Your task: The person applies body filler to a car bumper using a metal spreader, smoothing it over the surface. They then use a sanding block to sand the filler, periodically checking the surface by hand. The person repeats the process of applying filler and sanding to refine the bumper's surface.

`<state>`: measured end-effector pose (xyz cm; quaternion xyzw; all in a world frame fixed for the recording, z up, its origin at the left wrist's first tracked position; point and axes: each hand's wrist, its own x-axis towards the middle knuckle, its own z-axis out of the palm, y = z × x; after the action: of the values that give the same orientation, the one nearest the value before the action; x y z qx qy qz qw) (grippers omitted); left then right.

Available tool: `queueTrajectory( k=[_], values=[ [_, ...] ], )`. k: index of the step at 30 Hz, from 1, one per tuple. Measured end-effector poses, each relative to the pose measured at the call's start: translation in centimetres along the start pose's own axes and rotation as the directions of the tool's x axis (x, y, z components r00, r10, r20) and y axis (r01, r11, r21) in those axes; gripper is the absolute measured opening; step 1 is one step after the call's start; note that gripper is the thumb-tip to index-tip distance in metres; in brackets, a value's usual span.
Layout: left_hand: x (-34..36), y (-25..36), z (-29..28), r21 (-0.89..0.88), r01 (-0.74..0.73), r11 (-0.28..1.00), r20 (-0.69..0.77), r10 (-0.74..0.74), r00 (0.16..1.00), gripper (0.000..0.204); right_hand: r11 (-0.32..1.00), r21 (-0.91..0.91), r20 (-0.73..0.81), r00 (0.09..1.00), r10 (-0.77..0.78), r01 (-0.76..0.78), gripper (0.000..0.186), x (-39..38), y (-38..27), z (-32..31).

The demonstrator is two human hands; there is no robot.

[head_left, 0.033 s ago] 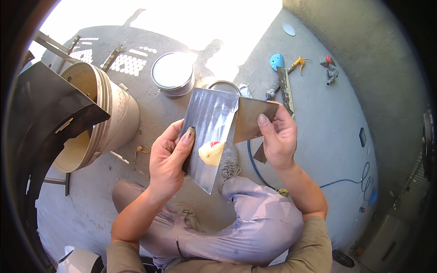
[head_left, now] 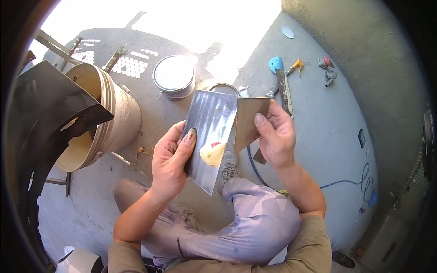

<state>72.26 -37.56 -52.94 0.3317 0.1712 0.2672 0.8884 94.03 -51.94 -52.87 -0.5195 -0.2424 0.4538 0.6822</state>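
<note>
My left hand (head_left: 173, 161) grips the left edge of a flat grey metal plate (head_left: 210, 118), its thumb lying on the top face. Low on this plate sits a dollop of cream-coloured putty (head_left: 211, 156) with a small red blob (head_left: 215, 144) at its upper edge. Between the thumb and fingers of my right hand (head_left: 277, 134) is a brownish-grey flat spreader (head_left: 248, 120). Its left edge meets or overlaps the plate's right edge, above the putty. Whether the two touch I cannot tell.
A beige bucket (head_left: 125, 111) lies tilted at left beside a dark curved panel (head_left: 50, 100). Beyond my hands stands a round can (head_left: 174, 77). On the floor at right are a yellow air blow gun (head_left: 298, 64), a blue disc (head_left: 275, 63) and a blue hose (head_left: 341, 182).
My right hand and the spreader have shifted slightly left toward the plate. The left hand and plate have moved slightly right and down in the picture.
</note>
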Motion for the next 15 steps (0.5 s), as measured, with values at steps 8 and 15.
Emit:
queueTrajectory(
  k=[8,15],
  values=[
    [-1.4,9.9,1.4,0.338,-0.203,0.919,-0.160,0.269,0.950,0.040,0.949,-0.313,0.084,0.995,0.057,-0.028,0.013,2.8,-8.4,7.0],
    [-0.2,15.6,3.7,0.918,-0.104,0.383,-0.110,0.497,0.861,0.042,0.321,-0.455,0.795,0.542,-0.273,0.830,0.034,8.5,-12.9,14.4]
  ],
)
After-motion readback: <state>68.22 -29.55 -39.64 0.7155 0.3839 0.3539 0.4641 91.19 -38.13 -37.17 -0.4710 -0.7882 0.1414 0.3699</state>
